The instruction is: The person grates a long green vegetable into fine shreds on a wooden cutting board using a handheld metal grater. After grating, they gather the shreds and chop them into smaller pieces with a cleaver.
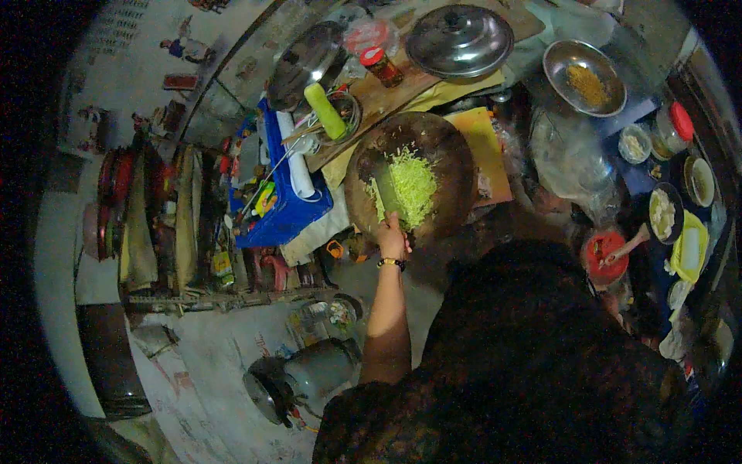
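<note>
My left hand, with a beaded bracelet at the wrist, grips the handle of a cleaver. The broad blade lies over a round wooden chopping block. Finely shredded light-green vegetable is heaped to the right of the blade, with a narrow strip of shreds on its left. Beyond the block, a piece of pale-green peeled vegetable rests on a bowl with chopsticks. My right hand is not plainly in view; on that side a dark garment covers much of the picture.
A metal lid and a red-capped jar stand behind the block. A blue crate is at left. To the right are a metal bowl of yellowish-brown food, a red bowl with a spoon, and several small dishes.
</note>
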Demonstrator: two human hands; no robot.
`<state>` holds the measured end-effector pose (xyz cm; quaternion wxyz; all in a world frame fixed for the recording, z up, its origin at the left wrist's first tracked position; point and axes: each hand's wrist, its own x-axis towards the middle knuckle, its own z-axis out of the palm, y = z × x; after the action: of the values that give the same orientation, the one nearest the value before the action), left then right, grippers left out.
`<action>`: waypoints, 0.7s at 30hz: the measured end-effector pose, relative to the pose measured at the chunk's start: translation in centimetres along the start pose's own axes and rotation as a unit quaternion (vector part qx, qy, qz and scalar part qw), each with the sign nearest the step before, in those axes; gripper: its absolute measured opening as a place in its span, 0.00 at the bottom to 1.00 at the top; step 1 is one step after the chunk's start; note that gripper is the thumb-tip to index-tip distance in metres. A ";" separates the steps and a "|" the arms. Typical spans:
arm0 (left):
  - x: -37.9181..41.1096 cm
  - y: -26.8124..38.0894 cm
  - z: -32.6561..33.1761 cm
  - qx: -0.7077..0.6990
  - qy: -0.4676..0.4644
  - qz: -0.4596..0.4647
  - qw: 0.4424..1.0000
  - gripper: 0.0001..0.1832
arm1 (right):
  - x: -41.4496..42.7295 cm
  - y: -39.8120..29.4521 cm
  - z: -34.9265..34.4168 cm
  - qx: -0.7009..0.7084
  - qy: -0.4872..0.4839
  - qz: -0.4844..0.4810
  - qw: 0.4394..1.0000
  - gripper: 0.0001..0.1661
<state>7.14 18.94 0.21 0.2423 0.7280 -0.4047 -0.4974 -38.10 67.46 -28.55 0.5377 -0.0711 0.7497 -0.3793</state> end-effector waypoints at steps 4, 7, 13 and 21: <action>1.3 -0.3 1.2 0.098 -0.008 0.077 0.992 0.28 | 0.7 2.9 0.6 0.026 -0.013 -0.017 0.999 0.22; 0.5 1.7 3.0 0.029 -0.018 0.046 0.998 0.24 | 1.1 5.9 -1.0 0.053 -0.033 -0.035 0.997 0.24; 1.2 0.2 3.8 0.063 -0.021 0.077 0.995 0.20 | 1.3 7.2 -0.7 -0.079 -0.017 -0.096 0.992 0.22; -0.9 1.3 4.7 0.078 -0.035 0.071 0.994 0.22 | -1.1 0.9 0.4 -0.583 0.032 -0.300 0.754 0.16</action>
<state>2.23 19.24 -0.16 0.2050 0.6962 -0.5015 -0.4709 -37.02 68.51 -28.35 0.2267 -0.5799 0.7824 -0.0125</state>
